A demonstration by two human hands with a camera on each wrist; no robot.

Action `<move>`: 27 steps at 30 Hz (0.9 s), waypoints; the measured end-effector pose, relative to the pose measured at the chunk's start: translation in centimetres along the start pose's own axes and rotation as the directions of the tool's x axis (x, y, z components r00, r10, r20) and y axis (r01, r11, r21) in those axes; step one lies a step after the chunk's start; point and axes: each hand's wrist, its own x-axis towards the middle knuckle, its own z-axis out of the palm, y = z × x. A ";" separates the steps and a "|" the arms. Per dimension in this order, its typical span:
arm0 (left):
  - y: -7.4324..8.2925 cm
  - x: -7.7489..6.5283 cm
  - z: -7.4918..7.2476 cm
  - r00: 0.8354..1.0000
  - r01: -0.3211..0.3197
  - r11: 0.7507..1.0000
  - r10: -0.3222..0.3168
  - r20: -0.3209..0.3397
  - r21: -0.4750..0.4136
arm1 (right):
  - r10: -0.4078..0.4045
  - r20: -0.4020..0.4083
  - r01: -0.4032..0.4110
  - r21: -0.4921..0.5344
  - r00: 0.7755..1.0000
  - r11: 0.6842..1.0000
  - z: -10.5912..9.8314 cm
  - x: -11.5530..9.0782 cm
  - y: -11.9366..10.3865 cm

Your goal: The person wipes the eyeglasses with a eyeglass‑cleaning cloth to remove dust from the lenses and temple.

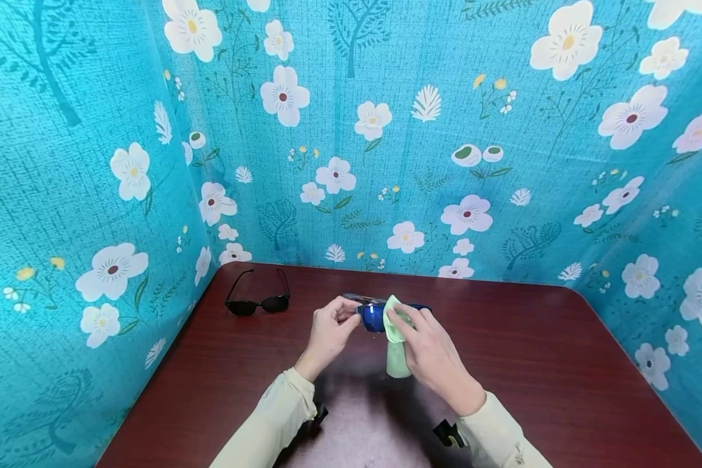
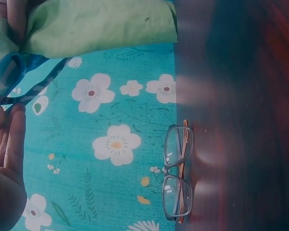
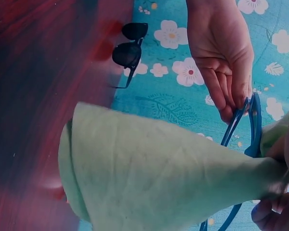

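Observation:
My left hand (image 1: 326,335) pinches the left corner of a pair of blue sunglasses (image 1: 372,318) between thumb and fingers. The sunglasses are held up with a blue lens facing me and their temples pointing away. With my right hand (image 1: 435,351) I grip a pale green cloth (image 1: 396,361), folded over the other lens and hiding it. The cloth's loose end hangs down, filling much of the right wrist view (image 3: 159,163). In the left wrist view, the blue frame (image 2: 21,65) shows between the left fingertips and the cloth.
Black sunglasses (image 1: 242,307) lie at the back left of the dark red table (image 1: 526,351), temples unfolded. Grey-framed clear eyeglasses (image 2: 169,169) rest on the table behind the blue pair. A blue flowered curtain (image 1: 351,143) stands along the back and sides.

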 end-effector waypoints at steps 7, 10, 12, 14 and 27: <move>1.4 0.0 -0.1 1.000 0.016 1.000 -0.017 0.022 0.021 | 0.007 0.045 -0.008 0.021 0.999 1.000 -0.1 0.2 -0.2; 1.5 -0.1 -0.1 1.000 0.016 1.000 -0.017 0.027 0.021 | -0.006 0.053 0.005 0.019 0.999 1.000 0.1 0.3 -0.3; 1.5 -0.1 0.0 1.000 0.013 1.000 -0.014 0.027 0.016 | -0.014 0.051 0.013 0.016 0.999 1.000 0.1 0.4 -0.3; 1.4 0.0 0.0 1.000 0.006 1.000 -0.006 0.028 0.013 | -0.019 0.050 0.018 0.012 0.999 1.000 0.1 0.5 -0.3; 1.4 -0.2 -0.1 0.997 0.007 1.000 -0.009 0.072 0.020 | -0.041 0.076 0.043 -0.018 0.996 0.999 0.1 0.8 -0.5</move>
